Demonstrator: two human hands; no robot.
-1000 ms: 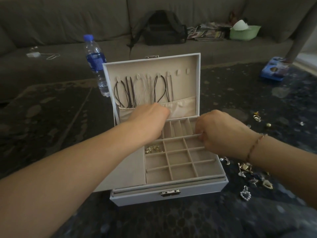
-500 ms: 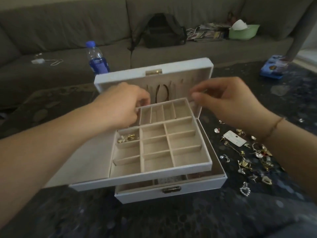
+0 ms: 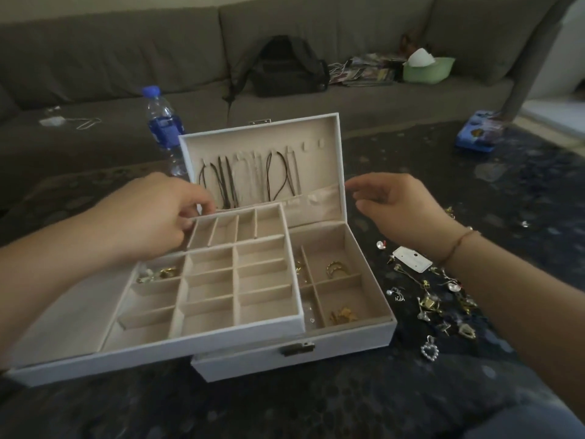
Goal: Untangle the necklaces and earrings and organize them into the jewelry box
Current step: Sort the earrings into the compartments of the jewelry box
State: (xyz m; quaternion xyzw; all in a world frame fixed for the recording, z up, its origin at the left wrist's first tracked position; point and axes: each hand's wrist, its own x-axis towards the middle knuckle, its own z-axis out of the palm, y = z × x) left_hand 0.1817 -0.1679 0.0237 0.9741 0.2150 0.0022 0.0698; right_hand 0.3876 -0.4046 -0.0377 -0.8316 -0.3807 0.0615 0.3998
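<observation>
Pinching the far rim of the lifted tray, the left hand holds it shifted toward 9 o'clock over the jewelry box, whose lid stands upright at 12 o'clock with necklaces hanging inside; the right hand hovers at 2 o'clock of the box, fingers loosely spread, touching nothing; gold pieces lie in the box's lower compartments; loose earrings are scattered on the dark table at 3 o'clock; a water bottle stands at 11 o'clock.
</observation>
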